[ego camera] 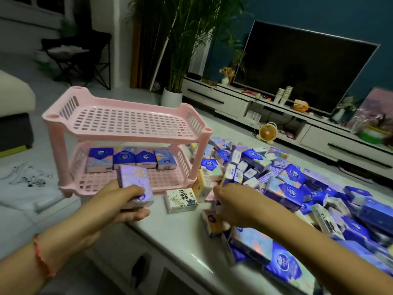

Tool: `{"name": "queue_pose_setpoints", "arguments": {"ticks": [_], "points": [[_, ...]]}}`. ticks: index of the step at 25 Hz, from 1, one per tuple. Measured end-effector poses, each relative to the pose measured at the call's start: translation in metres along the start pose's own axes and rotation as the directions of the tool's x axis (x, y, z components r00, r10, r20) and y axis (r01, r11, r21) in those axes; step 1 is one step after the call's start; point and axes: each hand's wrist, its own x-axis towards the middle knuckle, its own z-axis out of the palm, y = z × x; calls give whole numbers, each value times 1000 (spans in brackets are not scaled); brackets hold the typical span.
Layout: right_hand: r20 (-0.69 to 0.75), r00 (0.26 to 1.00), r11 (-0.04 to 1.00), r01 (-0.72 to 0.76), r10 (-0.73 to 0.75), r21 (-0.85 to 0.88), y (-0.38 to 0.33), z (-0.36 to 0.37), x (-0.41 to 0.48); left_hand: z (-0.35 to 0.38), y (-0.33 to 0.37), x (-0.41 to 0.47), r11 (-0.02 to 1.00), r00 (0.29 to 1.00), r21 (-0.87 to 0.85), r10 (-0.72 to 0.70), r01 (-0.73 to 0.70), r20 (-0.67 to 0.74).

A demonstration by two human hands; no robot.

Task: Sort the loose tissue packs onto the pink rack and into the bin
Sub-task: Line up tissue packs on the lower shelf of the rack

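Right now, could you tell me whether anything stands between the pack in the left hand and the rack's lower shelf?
Nothing visible does. The left hand holds the lavender pack before the open front of the pink rack; the lower shelf is bare there, four packs lining its back.

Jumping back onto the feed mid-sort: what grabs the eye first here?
The big heap of blue and lilac tissue packs sprawling over the right of the table. Left of it stands the two-tier pink rack, four packs lined on its lower shelf. The left hand holds a lilac pack before it; the right hand is at the heap's edge.
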Motion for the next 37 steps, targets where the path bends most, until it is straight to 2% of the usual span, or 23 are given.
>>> {"name": "queue_pose_setpoints", "arguments": {"ticks": [2,4,6,8,10,12,14,15,17,19,21,23,25,27,31,33,37], "points": [[-41,999,998,1,-3,-60,-3,-2,1,-19,-3,8,965,983,237,144,-114,-112],[-27,1000,993,9,-12,-114,-10,-4,1,-30,-7,18,866,930,465,307,-185,-201],[-5,1000,986,-9,8,-169,-20,-9,0,-34,-13,22,762,899,611,399,-216,-179],[-42,999,979,-8,0,-204,-27,-22,-6,-32,-21,32,706,891,668,431,-236,-141],[-161,986,981,13,-44,-194,-37,-38,-9,-30,-17,41,623,870,761,462,-181,-171],[-345,925,979,99,-157,-178,-56,-48,-1,-30,-12,48,408,807,911,556,-57,-199],[-495,839,974,206,-225,-94,-78,-55,21,-28,-6,46,212,745,975,640,60,-185],[-535,818,972,235,-211,-25,-87,-56,35,-26,-5,44,141,775,986,613,87,-156],[-576,797,964,260,-179,60,-100,-45,71,-24,-7,36,85,832,994,545,72,-107],[-554,807,951,296,-202,84,-108,-31,93,-23,-11,26,33,845,997,529,71,-78],[-483,831,912,384,-275,142,-112,-19,100,-29,-20,24,-89,861,994,508,67,-12],[-491,805,878,454,-332,153,-110,-8,103,-32,-24,26,-172,892,983,451,60,24],[-553,768,854,489,-324,179,-108,2,107,-33,-27,30,-240,915,968,402,72,32],[-613,746,788,531,-262,310,-109,8,114,-30,-28,32,-257,929,964,368,71,29],[-573,817,604,489,-65,629,-109,10,131,-34,-28,35,-165,905,986,422,21,51],[-552,833,580,468,-37,667,-107,13,134,-37,-34,39,-178,880,984,468,6,79],[-597,788,626,543,-150,560,-103,17,129,-31,-36,41,-121,878,993,473,-16,72]]}}
